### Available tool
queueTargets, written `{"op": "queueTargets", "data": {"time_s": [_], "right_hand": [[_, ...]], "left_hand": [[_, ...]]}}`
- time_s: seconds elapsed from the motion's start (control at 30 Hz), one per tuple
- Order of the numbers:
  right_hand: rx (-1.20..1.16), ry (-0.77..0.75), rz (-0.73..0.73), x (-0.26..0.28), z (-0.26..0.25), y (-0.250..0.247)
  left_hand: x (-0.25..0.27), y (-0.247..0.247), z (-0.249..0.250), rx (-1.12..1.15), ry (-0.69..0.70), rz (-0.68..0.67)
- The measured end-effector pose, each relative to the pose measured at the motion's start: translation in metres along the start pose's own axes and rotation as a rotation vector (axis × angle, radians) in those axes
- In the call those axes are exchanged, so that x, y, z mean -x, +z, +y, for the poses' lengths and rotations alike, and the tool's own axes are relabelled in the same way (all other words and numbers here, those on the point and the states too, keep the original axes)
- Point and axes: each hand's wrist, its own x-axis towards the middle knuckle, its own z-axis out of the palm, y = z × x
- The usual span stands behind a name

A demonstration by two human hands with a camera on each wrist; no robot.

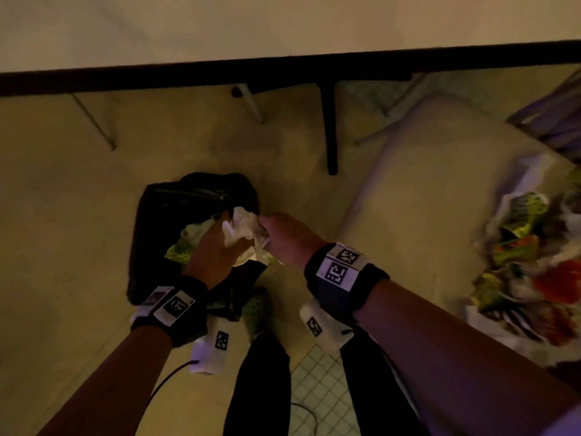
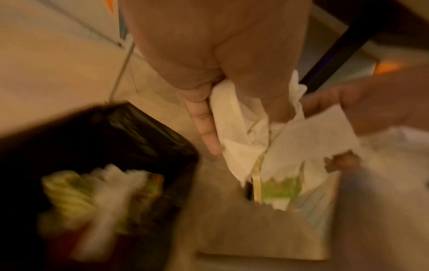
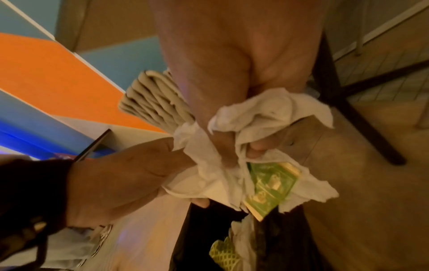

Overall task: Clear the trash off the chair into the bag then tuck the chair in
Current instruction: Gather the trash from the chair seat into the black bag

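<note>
Standing over a black bag [image 1: 163,221] on the floor, a person grips one crumpled wad of napkins [image 1: 245,229] with both hands. The left hand [image 1: 217,253] curls around the wad from one side, the right hand [image 1: 284,236] pinches it from the other, just above the bag's open mouth. A green packet [image 3: 270,185] pokes out from the wad's underside. Inside the bag lie more white and green scraps. The chair [image 1: 418,199] stands near the bag, to the person's right, with colourful wrappers [image 1: 534,256] heaped at its near right edge. Its far edge sits by the table [image 1: 283,29].
</note>
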Motion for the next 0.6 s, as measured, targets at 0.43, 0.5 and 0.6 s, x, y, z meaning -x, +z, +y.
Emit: {"op": "queueTargets", "data": {"time_s": [0.43, 0.5, 0.6], "right_hand": [[-0.162, 0.185, -0.074, -0.150, -0.038, 0.169], [-0.202, 0.205, -0.046, -0.157, -0.032, 0.185], [-0.299, 0.228, 0.000, -0.164, -0.026, 0.198]], "left_hand": [[-0.061, -0.079, -0.195, -0.438, -0.155, -0.033], [-0.066, -0.072, -0.214, -0.417, -0.186, -0.054], [-0.068, -0.062, -0.231, -0.390, -0.204, -0.077]]}}
